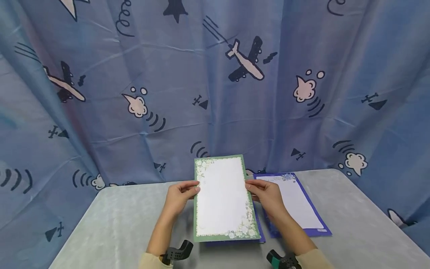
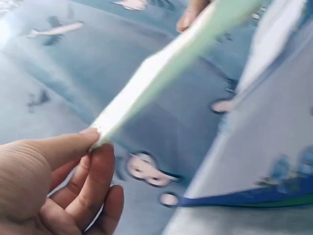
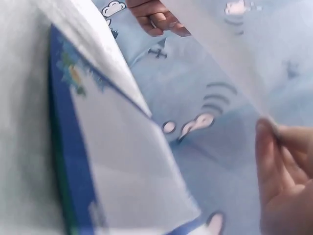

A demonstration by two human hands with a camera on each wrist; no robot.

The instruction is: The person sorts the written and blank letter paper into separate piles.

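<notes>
Above pale grey table [image 1: 127,213], left hand [image 1: 177,198] and right hand [image 1: 270,196] pinch green-bordered floral sheet [image 1: 221,198] by 2 opposite edges; light pinch, even tension best avoid creasing.

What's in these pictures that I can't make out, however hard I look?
Head view: most of the lower blue-bordered sheet, covered by the green-bordered sheet above it.
Head view: part of the left side of the blue-bordered sheet on the right, behind the right forearm.
Head view: any wording on its pale corner label, too small.
Left wrist view: the green-bordered sheet's floral print, lost to blur and steep tilt.
</notes>
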